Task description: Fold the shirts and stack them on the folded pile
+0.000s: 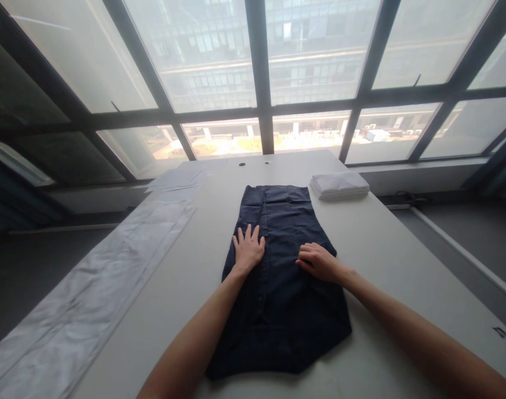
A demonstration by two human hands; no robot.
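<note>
A dark navy garment (286,310) with a lengthwise placket lies flat on the white table in front of me, its narrower end toward the window. My left hand (248,249) rests on its left part beside the placket, palm down with the fingers spread. On the right part of the garment lies my right hand (317,260), its fingers curled and pressed together against the cloth. Whether fabric is pinched in those fingers is hidden. Light wrinkles run across the cloth, and the near hem is uneven.
A stack of folded white cloth (340,185) sits at the far right of the white table (153,316). Along the left edge stretches a wrinkled, shiny whitish sheet (90,288), with pale sheets (175,178) beyond it. A small dark item (499,332) lies at right. Windows rise behind.
</note>
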